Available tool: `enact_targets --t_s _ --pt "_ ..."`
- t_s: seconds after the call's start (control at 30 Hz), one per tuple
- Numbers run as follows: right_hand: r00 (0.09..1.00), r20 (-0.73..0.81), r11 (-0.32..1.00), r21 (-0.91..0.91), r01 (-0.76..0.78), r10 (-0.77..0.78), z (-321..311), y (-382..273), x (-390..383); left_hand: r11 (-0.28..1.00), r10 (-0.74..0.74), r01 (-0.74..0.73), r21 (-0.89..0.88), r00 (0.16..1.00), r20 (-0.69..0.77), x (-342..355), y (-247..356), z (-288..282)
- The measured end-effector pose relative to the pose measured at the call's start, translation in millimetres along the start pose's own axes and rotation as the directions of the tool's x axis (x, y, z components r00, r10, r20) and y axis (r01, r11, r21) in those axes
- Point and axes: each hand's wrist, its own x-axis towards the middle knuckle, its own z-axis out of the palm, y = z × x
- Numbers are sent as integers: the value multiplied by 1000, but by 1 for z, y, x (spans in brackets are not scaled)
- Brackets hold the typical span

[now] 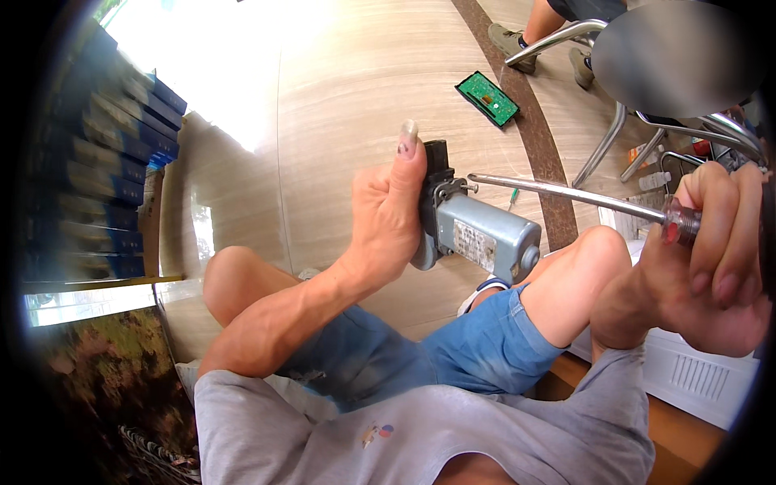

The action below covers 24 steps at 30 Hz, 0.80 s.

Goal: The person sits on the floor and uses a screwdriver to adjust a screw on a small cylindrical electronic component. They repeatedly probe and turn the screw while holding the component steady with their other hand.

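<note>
My left hand (388, 198) is closed round the black end of a small electric motor (481, 234), thumb pointing up along it. The motor has a grey-blue metal can with a pale label and is tilted, its round end down to the right. A screw (469, 187) sticks out beside the black housing. My right hand (719, 250) grips the handle of a screwdriver (566, 192), fingers wrapped round it. The long metal shaft points left, its tip close to the screw; whether they touch I cannot tell.
A green circuit board (488, 99) in a black frame lies on the tiled floor ahead. A small green-handled tool (514, 196) lies beyond the motor. At upper right stands a metal-legged stool (602, 149), with another person's shoe (513, 44) behind. Stacked blue boxes (113, 162) line the left.
</note>
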Motion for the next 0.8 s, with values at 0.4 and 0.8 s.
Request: enact_targets --t_s 0.4,0.8 --pt "994 -106 989 -151 -8 -9 -9 0 15 952 -218 203 -228 975 -44 3 5 1" --pt "999 -43 920 -389 -44 29 10 17 30 956 -122 148 -255 986 115 5 5 -9"
